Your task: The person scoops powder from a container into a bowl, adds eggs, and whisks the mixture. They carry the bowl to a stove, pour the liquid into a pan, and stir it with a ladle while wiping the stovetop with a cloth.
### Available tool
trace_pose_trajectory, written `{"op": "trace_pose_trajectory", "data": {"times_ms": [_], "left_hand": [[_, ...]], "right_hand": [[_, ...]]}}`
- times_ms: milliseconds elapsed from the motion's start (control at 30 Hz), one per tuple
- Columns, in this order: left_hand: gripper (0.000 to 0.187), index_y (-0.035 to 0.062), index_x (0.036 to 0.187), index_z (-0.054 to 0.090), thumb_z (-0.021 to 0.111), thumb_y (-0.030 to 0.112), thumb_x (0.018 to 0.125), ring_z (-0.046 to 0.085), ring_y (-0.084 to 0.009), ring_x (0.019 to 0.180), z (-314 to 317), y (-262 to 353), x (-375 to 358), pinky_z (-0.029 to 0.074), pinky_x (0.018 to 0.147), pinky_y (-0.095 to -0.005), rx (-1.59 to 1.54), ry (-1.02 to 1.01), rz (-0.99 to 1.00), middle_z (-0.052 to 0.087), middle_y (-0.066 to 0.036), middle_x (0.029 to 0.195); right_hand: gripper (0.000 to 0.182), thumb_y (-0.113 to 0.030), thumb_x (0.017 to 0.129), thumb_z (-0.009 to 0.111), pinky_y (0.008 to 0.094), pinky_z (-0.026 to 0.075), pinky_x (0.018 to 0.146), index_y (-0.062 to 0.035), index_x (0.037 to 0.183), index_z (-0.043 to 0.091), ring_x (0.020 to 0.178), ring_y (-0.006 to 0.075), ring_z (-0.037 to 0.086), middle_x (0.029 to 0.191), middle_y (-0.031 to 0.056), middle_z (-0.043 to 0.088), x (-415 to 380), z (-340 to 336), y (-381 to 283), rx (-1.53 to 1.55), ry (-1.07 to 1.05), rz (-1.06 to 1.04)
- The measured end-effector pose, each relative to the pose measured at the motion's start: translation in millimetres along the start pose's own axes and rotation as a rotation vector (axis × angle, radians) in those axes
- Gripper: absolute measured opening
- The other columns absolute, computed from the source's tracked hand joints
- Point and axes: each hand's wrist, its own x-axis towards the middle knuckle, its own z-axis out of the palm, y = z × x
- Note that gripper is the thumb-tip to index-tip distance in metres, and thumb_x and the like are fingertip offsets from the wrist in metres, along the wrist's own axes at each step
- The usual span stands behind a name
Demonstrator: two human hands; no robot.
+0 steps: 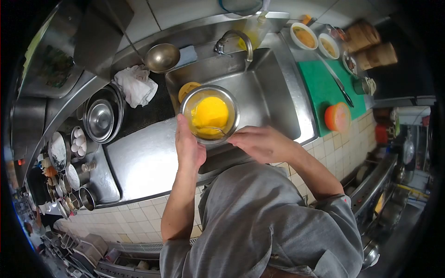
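A steel bowl (232, 103) of bright yellow liquid, likely beaten egg (211, 113), sits over the front edge of the sink (273, 99). My left hand (187, 148) grips the bowl's near left rim. My right hand (262, 142) is closed on a thin utensil (214, 130) whose tip dips into the yellow liquid at the bowl's near side. A yellow round object (187, 88) lies in the sink just behind the bowl.
A tap (234, 41) arches over the sink. A ladle (161, 57) and white cloth (136, 84) lie at back left, stacked steel bowls (101, 118) and a dish of eggs (77, 141) farther left. On the right, a green cutting board (320, 88) holds a knife (336, 78) and an orange lidded tub (337, 116).
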Motion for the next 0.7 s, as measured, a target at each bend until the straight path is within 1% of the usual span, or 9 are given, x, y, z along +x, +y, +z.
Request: {"op": "trace_pose_trajectory", "data": {"times_ms": [67,200,267,467,533,600,667,700], "left_hand": [[0.055,-0.0017,0.14,0.042,0.036,0.043,0.109,0.057,-0.0234,0.123,2,1,0,0.046,0.105,-0.0388,0.001,0.001,0.013,0.056,-0.015,0.135],[0.054,-0.0017,0.14,0.042,0.036,0.042,0.109,0.057,-0.0228,0.124,5,3,-5,0.046,0.105,-0.0376,-0.014,-0.003,0.03,0.056,-0.014,0.135],[0.054,-0.0018,0.14,0.042,0.035,0.042,0.109,0.057,-0.0227,0.124,1,2,-6,0.046,0.105,-0.0372,-0.012,-0.015,0.021,0.056,-0.014,0.135],[0.054,-0.0026,0.138,0.043,0.034,0.042,0.109,0.058,-0.0228,0.123,4,1,-14,0.047,0.105,-0.037,0.004,0.002,-0.001,0.056,-0.015,0.134],[0.055,-0.0029,0.138,0.043,0.034,0.043,0.109,0.058,-0.023,0.123,3,3,-16,0.048,0.104,-0.0374,-0.001,-0.003,-0.009,0.056,-0.015,0.134],[0.055,-0.0027,0.138,0.043,0.033,0.043,0.109,0.059,-0.0238,0.122,4,5,-17,0.049,0.103,-0.0385,0.006,-0.068,-0.026,0.057,-0.016,0.133],[0.055,-0.0027,0.138,0.043,0.032,0.043,0.109,0.059,-0.024,0.121,5,5,-17,0.05,0.103,-0.0389,0.007,-0.068,-0.035,0.058,-0.016,0.132],[0.055,-0.0026,0.138,0.043,0.032,0.043,0.109,0.06,-0.0242,0.12,5,6,-18,0.05,0.102,-0.0393,0.009,-0.066,-0.043,0.058,-0.016,0.131]], "right_hand": [[0.033,0.002,0.087,0.064,0.0357,0.056,0.07,-0.0036,0.119,0.067,0.083,0.0288,0.07,0.104,0.0123,0.069,-2,3,3,0.115,0.07,-0.041],[0.033,0.005,0.087,0.062,0.0358,0.055,0.072,-0.0017,0.119,0.067,0.082,0.0289,0.069,0.101,0.0139,0.069,0,0,2,0.118,0.08,-0.007],[0.033,0.006,0.086,0.062,0.0358,0.055,0.071,-0.0011,0.119,0.067,0.081,0.029,0.069,0.1,0.0152,0.069,-1,0,13,0.039,0.151,0.0],[0.036,0.009,0.084,0.064,0.0346,0.055,0.069,-0.0002,0.119,0.066,0.08,0.0287,0.068,0.103,0.0163,0.068,5,4,23,-0.036,0.228,-0.044],[0.036,0.008,0.084,0.064,0.035,0.055,0.07,-0.0009,0.119,0.066,0.081,0.0292,0.069,0.104,0.0161,0.068,9,3,20,-0.044,0.231,-0.03],[0.036,0.007,0.084,0.064,0.0354,0.056,0.071,-0.0017,0.12,0.066,0.082,0.0298,0.069,0.105,0.016,0.068,12,2,15,-0.052,0.238,-0.015],[0.025,0.001,0.089,0.067,0.0342,0.056,0.077,-0.0016,0.114,0.068,0.089,0.0302,0.069,0.103,0.0148,0.069,15,4,8,-0.056,0.184,-0.018],[0.025,0.001,0.089,0.067,0.0342,0.056,0.077,-0.0016,0.114,0.068,0.089,0.0302,0.069,0.103,0.0148,0.069,15,3,4,-0.057,0.182,-0.018]]}}
